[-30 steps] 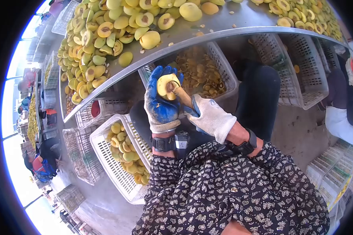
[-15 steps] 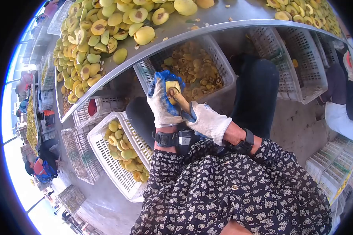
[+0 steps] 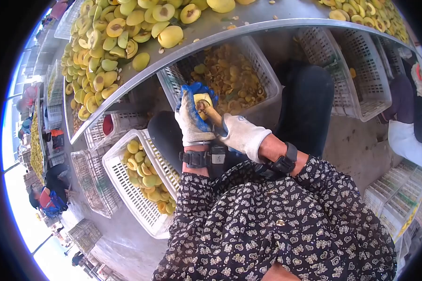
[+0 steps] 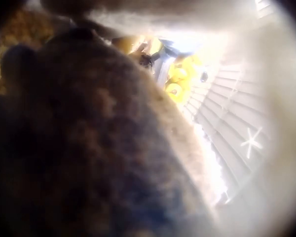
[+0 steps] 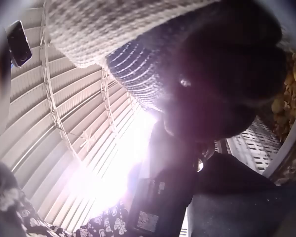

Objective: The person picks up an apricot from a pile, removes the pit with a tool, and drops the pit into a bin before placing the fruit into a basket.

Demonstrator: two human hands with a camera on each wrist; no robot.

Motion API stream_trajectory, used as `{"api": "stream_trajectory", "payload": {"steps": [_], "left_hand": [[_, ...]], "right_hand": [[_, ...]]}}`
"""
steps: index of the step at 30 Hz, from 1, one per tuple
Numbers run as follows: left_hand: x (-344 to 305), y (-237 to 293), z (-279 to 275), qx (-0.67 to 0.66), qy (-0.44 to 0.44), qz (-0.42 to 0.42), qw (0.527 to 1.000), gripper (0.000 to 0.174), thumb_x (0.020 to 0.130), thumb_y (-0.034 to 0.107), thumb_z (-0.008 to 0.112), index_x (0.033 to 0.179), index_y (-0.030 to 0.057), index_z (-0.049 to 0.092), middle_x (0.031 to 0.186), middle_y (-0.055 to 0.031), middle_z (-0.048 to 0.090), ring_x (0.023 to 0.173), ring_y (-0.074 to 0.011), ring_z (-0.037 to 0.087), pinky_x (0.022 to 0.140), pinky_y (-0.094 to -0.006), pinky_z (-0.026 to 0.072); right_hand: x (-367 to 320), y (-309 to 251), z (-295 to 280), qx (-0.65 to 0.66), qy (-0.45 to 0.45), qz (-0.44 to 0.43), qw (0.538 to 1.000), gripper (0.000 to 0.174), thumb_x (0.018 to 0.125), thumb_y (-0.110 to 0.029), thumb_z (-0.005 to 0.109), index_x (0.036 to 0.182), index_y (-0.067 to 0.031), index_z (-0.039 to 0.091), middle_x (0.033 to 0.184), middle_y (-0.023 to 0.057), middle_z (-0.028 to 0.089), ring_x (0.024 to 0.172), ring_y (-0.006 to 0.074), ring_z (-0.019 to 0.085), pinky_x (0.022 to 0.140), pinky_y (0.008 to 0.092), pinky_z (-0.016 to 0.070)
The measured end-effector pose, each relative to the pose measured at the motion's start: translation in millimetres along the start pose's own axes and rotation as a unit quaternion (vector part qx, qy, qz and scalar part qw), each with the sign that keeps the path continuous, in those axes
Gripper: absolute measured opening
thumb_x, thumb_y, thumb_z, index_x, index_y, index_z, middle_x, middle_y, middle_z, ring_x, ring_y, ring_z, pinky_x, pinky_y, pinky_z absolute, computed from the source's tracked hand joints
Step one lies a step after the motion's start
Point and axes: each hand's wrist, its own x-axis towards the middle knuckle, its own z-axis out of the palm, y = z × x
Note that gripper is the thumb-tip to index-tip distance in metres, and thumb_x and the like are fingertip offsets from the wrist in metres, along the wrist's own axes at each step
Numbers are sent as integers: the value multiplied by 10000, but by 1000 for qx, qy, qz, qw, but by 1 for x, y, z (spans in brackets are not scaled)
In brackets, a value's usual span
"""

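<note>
Only your head view shows your left hand [image 3: 192, 122] grasping the fruit half [image 3: 203, 100], right hand [image 3: 241, 134] gripping the tool [image 3: 213, 115]; wrist views blur.

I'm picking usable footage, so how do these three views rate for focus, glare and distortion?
Head view: sharp, fisheye bending the table rim; left hand gripping a fruit half reads clearly. Left wrist view: that hand fills it, out of focus. Right wrist view: backlight glare washes the middle, right hand in dark silhouette.

Yellow peach half [image 3: 203, 99], tan tool handle [image 3: 214, 115]; left hand [image 3: 192, 122] gloved blue-and-white — black blouse [image 3: 276, 225], pale floral print.
</note>
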Motion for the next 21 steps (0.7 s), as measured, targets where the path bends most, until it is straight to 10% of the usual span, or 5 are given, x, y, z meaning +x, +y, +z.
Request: {"api": "stream_trajectory", "payload": {"steps": [3, 13, 19, 21], "left_hand": [[0, -3, -10, 37, -9, -5, 999, 400, 913, 350, 545, 1045, -27, 571, 906, -118, 615, 793, -249, 624, 730, -363, 544], [1, -7, -17, 10, 51, -1, 999, 341, 894, 299, 577, 988, -28, 600, 863, -120, 616, 731, -257, 621, 670, -368, 548], [-1, -8, -29, 28, 32, -6, 999, 348, 899, 303, 569, 1000, -29, 587, 882, -126, 619, 747, -268, 620, 698, -386, 548], [-3, -5, -21, 0, 39, -12, 999, 369, 912, 328, 540, 1011, -25, 577, 883, -123, 622, 769, -263, 619, 713, -374, 543]], "right_hand": [[-12, -43, -33, 132, -157, 140, 969, 317, 829, -155, 582, 1065, 52, 538, 1014, 263, 608, 948, 367, 596, 795, 387, 460], [1, -14, 3, -31, -49, 36, 998, 326, 844, -145, 544, 1099, 57, 534, 1048, 268, 599, 990, 373, 587, 819, 396, 452], [8, -14, 0, 43, -148, 79, 985, 324, 830, -172, 553, 1065, 52, 546, 873, 232, 641, 777, 349, 639, 690, 377, 495], [8, -11, 2, 97, -89, 80, 988, 311, 828, -258, 624, 960, 10, 542, 702, 114, 609, 518, 180, 589, 465, 307, 464]]}}
